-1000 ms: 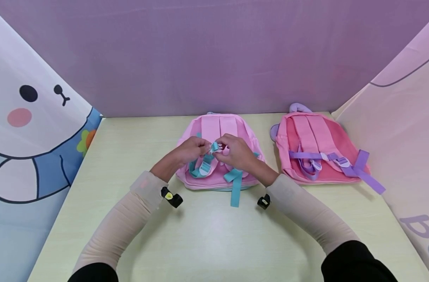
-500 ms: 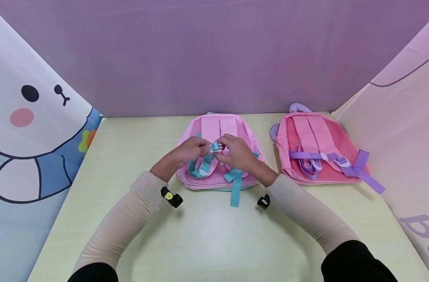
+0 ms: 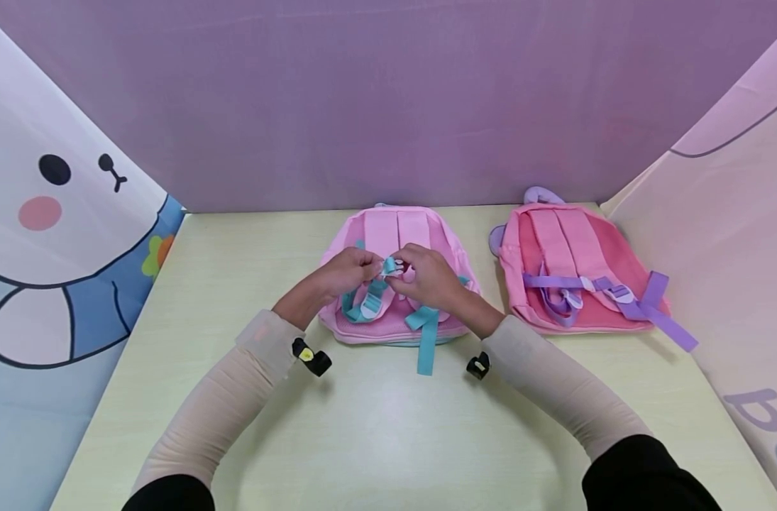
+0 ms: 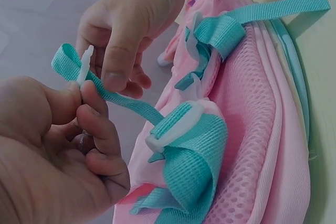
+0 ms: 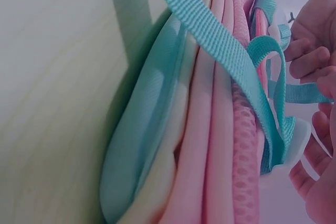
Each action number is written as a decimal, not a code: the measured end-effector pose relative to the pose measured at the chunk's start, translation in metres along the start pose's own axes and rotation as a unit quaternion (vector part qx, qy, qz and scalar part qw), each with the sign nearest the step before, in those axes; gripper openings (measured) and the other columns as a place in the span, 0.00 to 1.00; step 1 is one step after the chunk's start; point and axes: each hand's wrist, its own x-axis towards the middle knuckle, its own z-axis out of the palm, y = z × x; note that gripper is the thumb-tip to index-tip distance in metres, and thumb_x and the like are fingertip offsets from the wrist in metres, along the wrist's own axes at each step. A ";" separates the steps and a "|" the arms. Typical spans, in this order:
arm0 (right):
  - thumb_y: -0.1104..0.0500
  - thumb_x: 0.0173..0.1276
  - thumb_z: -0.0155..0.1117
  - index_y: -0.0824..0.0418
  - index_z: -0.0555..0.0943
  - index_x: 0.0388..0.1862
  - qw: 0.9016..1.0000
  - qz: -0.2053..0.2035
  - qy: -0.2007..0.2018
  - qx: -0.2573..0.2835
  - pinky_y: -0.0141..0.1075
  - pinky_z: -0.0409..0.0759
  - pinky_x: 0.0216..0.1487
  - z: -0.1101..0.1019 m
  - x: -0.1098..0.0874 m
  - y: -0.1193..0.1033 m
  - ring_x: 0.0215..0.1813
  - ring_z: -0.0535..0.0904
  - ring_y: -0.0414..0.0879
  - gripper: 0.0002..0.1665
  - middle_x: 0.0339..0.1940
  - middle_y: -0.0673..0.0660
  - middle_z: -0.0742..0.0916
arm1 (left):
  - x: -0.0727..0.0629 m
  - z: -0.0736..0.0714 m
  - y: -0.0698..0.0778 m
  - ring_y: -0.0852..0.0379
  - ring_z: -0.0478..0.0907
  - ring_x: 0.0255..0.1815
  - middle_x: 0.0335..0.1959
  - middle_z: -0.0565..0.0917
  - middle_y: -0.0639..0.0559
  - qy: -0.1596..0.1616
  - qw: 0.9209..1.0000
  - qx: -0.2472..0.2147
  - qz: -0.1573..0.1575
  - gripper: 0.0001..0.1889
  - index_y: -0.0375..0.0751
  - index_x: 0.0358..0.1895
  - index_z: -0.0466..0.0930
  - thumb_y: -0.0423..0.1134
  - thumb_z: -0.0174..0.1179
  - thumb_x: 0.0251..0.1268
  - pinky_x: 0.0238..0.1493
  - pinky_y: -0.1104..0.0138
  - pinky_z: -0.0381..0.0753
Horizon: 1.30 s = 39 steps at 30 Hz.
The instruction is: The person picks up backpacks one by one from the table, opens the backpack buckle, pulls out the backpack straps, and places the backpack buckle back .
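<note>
A pink backpack [image 3: 337, 319] with teal straps lies on the table, its strap side up. My left hand [image 3: 346, 271] pinches a small white plastic buckle [image 4: 85, 65] on a teal strap [image 4: 128, 103], raised above the bag. Close against it, my right hand [image 3: 429, 275] pinches the same strap beside the buckle, though the exact contact is partly hidden by the thumb. In the head view the buckle's prongs point to the right. A second white strap adjuster [image 4: 178, 129] sits on the bag below the hands. A loose teal strap end [image 3: 426, 355] hangs over the bag's near edge.
To the right lies a coral-pink backpack [image 3: 618, 241] with purple straps [image 3: 669, 330]. A purple backdrop [image 3: 388, 106] stands behind the table [image 3: 375, 440], and printed cloth panels [image 3: 30, 298] flank it.
</note>
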 end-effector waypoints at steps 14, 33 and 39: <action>0.64 0.71 0.62 0.63 0.83 0.56 0.998 0.013 -0.019 0.059 0.41 0.84 0.48 -0.006 0.001 0.003 0.43 0.81 0.48 0.17 0.44 0.57 0.86 | 0.000 -0.001 0.002 0.47 0.71 0.41 0.38 0.76 0.44 0.001 1.000 -0.008 -0.013 0.13 0.37 0.47 0.81 0.40 0.49 0.82 0.44 0.62 0.71; 0.66 0.74 0.61 0.61 0.81 0.53 0.996 0.051 -0.062 0.045 0.39 0.84 0.51 -0.001 0.005 0.002 0.45 0.80 0.49 0.11 0.46 0.57 0.85 | -0.002 -0.001 -0.001 0.53 0.70 0.38 0.38 0.76 0.44 -0.015 1.000 -0.010 0.002 0.13 0.36 0.48 0.81 0.39 0.49 0.82 0.43 0.64 0.71; 0.65 0.75 0.61 0.61 0.82 0.53 0.996 0.051 -0.061 0.034 0.40 0.83 0.52 -0.001 0.004 0.003 0.45 0.80 0.48 0.10 0.46 0.57 0.85 | -0.001 -0.001 -0.001 0.53 0.70 0.37 0.36 0.76 0.45 -0.017 1.000 -0.017 0.002 0.13 0.35 0.49 0.81 0.38 0.48 0.82 0.42 0.64 0.71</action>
